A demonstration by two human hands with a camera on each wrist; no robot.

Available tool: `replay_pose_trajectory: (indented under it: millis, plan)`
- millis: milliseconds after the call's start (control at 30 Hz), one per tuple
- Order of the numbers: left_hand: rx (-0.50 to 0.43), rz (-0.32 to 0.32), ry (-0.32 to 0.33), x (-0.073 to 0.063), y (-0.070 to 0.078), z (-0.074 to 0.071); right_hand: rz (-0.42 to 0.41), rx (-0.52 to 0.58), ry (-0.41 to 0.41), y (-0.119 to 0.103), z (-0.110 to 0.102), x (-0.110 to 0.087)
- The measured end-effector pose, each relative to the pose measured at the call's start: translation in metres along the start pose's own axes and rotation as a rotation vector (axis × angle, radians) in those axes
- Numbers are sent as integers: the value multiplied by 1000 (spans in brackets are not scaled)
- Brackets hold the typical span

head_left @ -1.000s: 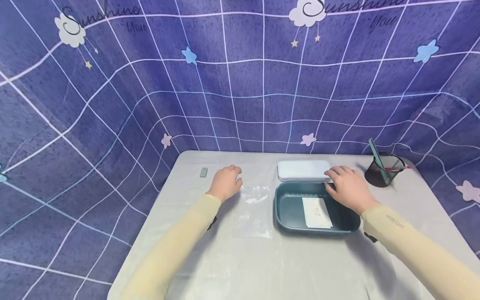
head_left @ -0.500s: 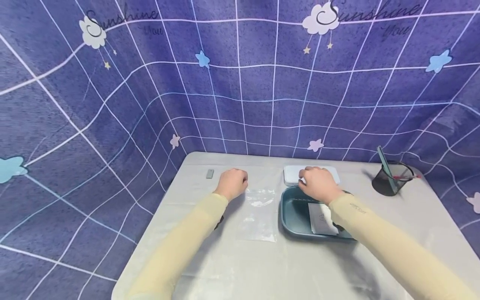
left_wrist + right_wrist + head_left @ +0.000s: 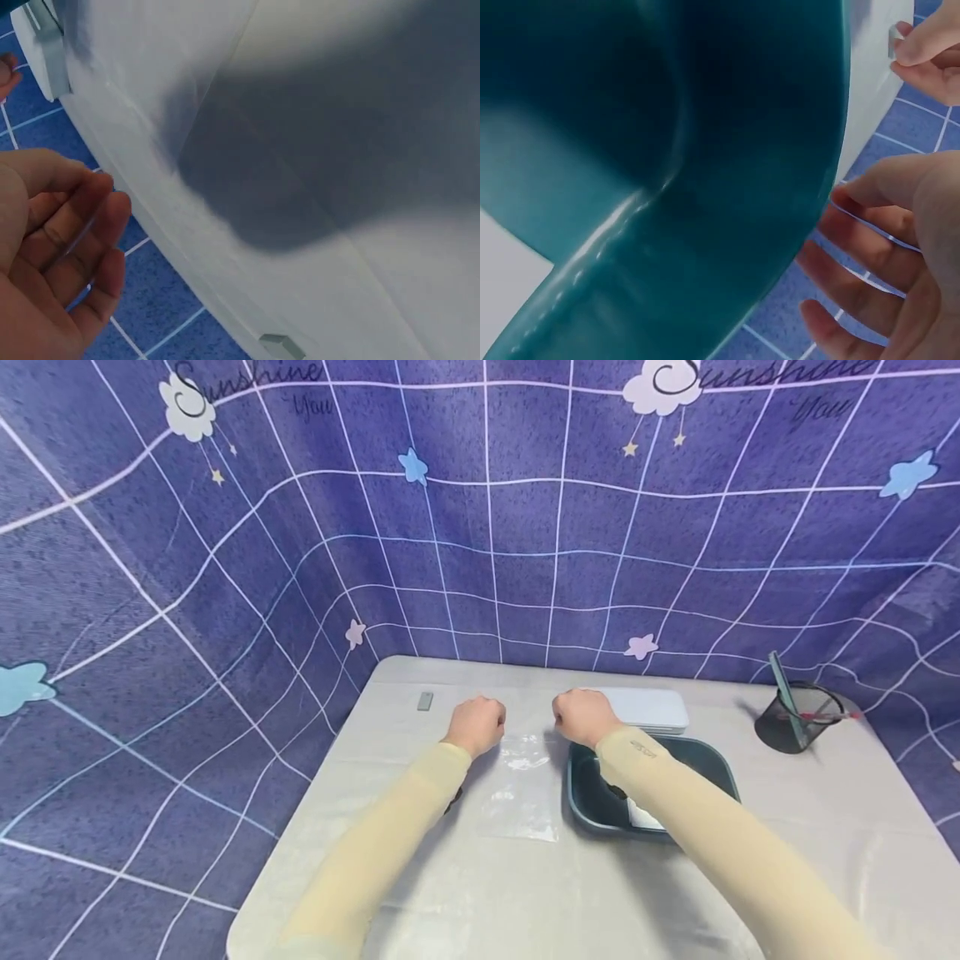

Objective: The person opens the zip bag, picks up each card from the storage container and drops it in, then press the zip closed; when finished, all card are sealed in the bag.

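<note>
A transparent plastic bag (image 3: 521, 789) lies flat on the table. Over its upper left corner hovers my left hand (image 3: 477, 724), thumb and index fingertips close together, with nothing visible between them. My right hand (image 3: 585, 717) is near the bag's upper right, over the far left corner of a dark teal tray (image 3: 716, 760). Its fingers are loosely bent with nothing in them, as the right wrist view shows. A white paper sheet (image 3: 643, 817) lies in the tray, mostly hidden by my right sleeve. A flat white case (image 3: 652, 708) sits behind the tray, partly covered by my right hand.
A black mesh pen cup (image 3: 780, 727) with a green ruler-like strip (image 3: 783, 689) and a red pen (image 3: 828, 716) stands at the back right. A small grey block (image 3: 425, 701) lies at the back left. A patterned blue curtain (image 3: 525, 527) rises behind the table.
My right hand has moved left from over the tray's right side, past the white case, toward the bag. My left hand stays by the bag, its fingers now more bent. The head view has shifted slightly.
</note>
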State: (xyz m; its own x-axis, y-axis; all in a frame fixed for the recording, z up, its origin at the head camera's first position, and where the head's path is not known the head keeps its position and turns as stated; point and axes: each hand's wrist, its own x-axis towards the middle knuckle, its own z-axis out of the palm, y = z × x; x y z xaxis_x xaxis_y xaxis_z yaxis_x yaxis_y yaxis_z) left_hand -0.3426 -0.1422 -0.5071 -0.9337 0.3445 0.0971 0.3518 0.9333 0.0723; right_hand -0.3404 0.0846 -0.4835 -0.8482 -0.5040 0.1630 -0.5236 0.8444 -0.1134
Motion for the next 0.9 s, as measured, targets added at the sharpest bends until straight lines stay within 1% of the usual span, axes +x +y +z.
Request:
replay_pose_trajectory:
  millis: [100,200,300,367,500,700,767,900]
  plan:
    - [3,-12,-37,0,3,3,45,1,-107,-7,1,8]
    - [15,-19,-67,-4,4,9,78,-12,-214,-14,7,14]
    - [27,-27,-75,-7,5,16,81,-26,-293,-19,15,16]
    - [32,-29,-76,-8,5,19,84,-38,-322,-20,20,17]
    - [32,-27,-76,-9,6,23,89,-58,-343,-22,25,15]
    - [78,-20,-79,-8,4,28,61,-79,-322,-21,31,16]
    - [90,-20,-69,-10,4,28,43,-81,-315,-20,33,17]
    - [86,-18,-61,-14,5,27,6,-59,-263,-21,34,16]
